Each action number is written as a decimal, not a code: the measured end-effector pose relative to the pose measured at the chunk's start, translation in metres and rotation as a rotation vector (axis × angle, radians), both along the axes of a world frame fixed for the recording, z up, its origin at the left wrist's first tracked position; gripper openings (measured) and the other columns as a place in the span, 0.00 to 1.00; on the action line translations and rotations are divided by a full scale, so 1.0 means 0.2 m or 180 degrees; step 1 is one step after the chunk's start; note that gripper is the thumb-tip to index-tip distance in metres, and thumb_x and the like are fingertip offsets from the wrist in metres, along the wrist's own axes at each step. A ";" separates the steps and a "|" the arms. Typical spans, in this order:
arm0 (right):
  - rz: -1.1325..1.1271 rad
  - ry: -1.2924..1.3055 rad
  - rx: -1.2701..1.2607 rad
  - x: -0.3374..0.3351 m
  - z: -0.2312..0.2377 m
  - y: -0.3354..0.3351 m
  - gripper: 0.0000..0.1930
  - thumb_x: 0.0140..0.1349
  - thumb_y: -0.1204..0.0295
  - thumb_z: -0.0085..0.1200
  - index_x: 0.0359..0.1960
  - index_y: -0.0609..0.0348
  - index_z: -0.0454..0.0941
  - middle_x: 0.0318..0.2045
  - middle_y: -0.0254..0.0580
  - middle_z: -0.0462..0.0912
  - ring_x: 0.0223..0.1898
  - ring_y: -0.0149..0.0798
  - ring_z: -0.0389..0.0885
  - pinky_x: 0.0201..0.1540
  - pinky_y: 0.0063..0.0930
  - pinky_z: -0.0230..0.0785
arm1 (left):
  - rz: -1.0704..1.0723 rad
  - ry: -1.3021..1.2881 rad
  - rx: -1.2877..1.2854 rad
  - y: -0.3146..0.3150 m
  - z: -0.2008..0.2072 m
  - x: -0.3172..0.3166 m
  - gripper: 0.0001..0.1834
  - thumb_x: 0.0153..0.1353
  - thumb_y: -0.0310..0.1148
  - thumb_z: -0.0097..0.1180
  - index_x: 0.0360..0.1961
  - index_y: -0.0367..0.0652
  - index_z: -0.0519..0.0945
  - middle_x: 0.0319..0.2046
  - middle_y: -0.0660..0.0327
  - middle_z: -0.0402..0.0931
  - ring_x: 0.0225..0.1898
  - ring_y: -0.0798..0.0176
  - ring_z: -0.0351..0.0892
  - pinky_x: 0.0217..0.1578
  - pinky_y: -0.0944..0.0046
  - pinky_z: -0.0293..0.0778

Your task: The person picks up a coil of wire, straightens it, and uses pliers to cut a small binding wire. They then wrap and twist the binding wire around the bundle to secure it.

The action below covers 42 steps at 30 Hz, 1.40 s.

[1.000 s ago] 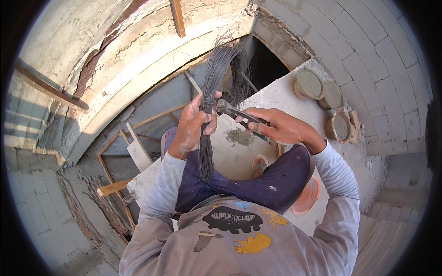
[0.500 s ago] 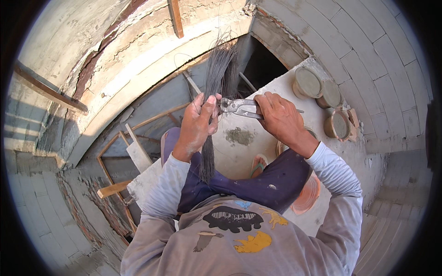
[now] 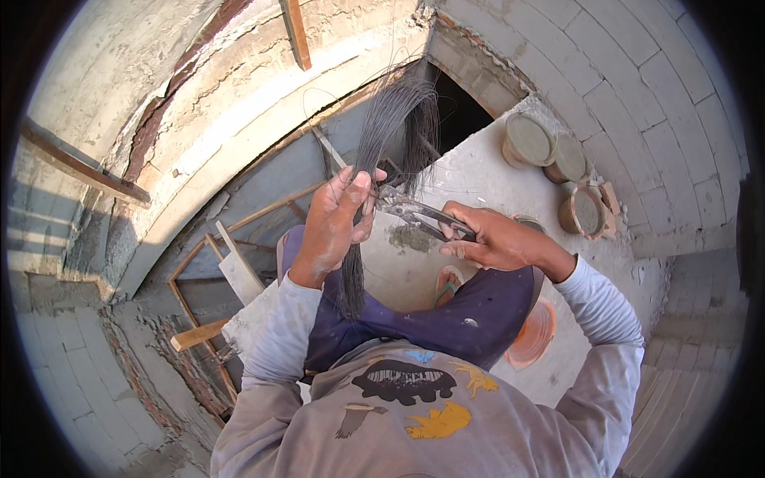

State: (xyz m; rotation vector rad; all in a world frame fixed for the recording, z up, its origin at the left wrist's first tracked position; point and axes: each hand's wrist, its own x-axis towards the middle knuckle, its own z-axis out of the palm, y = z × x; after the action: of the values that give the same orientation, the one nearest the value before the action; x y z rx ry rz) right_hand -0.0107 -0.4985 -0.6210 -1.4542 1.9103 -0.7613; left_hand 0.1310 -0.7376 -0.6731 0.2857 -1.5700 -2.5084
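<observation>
A long bundle of thin dark wire (image 3: 378, 127) is gripped in my left hand (image 3: 333, 219), its fingers wrapped round the middle. Above the hand the strands arch over and droop to the right; below it the cut-looking ends (image 3: 351, 287) hang over my lap. My right hand (image 3: 498, 237) holds a pair of pliers (image 3: 422, 213) by the handles, which are spread apart. The pliers' jaws meet the bundle right beside my left fingertips; what lies between the jaws is too small to make out.
Buckets of grey mortar (image 3: 527, 140) stand by the block wall (image 3: 621, 88) on the right. An orange basin (image 3: 531, 334) sits near my right knee. A wooden frame (image 3: 187, 267) spans the drop on the left. Wet mortar (image 3: 410, 237) lies on the slab (image 3: 470, 187).
The pliers' handles have spread, and my right hand has moved down and turned. The wire bundle's upper part now fans out further right.
</observation>
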 end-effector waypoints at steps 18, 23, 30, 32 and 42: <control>-0.1255 -0.2113 0.1248 0.44 -0.15 0.35 0.15 0.83 0.61 0.40 0.60 0.56 0.66 0.31 0.40 0.80 0.37 0.40 0.88 0.38 0.37 0.81 | 0.0189 -0.0102 -0.0078 -0.06 -0.04 0.00 0.26 0.80 0.49 0.47 0.62 0.34 0.73 0.29 0.69 0.68 0.18 0.77 0.63 0.20 0.74 0.58; -0.0603 -0.0474 0.2137 0.83 -0.22 0.73 0.11 0.76 0.67 0.48 0.54 0.58 0.72 0.35 0.53 0.85 0.38 0.56 0.87 0.43 0.47 0.79 | 0.0179 -0.0222 -0.0180 -0.06 -0.07 -0.03 0.27 0.81 0.50 0.45 0.61 0.34 0.74 0.29 0.68 0.69 0.19 0.77 0.64 0.20 0.74 0.58; -0.0231 -0.0312 0.2478 0.89 -0.27 0.76 0.12 0.73 0.67 0.53 0.53 0.57 0.81 0.40 0.53 0.88 0.42 0.60 0.87 0.48 0.49 0.79 | -0.0007 -0.0118 -0.0310 0.01 -0.06 -0.10 0.31 0.79 0.54 0.48 0.60 0.31 0.75 0.22 0.68 0.68 0.20 0.75 0.65 0.20 0.72 0.59; -0.0664 0.0180 0.2016 0.73 -0.16 0.63 0.12 0.73 0.66 0.55 0.51 0.57 0.84 0.41 0.54 0.89 0.40 0.59 0.88 0.46 0.43 0.80 | -0.0081 -0.0084 -0.0186 0.04 -0.04 -0.11 0.31 0.79 0.53 0.48 0.61 0.31 0.75 0.21 0.68 0.68 0.21 0.75 0.64 0.21 0.72 0.59; -0.2701 -0.3580 -0.0915 0.33 -0.23 -0.11 0.19 0.77 0.51 0.55 0.35 0.52 0.78 0.29 0.28 0.80 0.28 0.23 0.78 0.28 0.17 0.67 | -0.0401 0.0162 -0.0471 0.23 -0.03 -0.13 0.28 0.80 0.48 0.48 0.66 0.35 0.75 0.25 0.70 0.72 0.24 0.79 0.66 0.21 0.75 0.60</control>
State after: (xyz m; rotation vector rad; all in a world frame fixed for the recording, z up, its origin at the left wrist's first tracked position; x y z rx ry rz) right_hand 0.0550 -0.5211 -0.6661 -0.0631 1.4077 -1.7904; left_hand 0.1042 -0.6916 -0.6799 0.1052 -1.7940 -2.4505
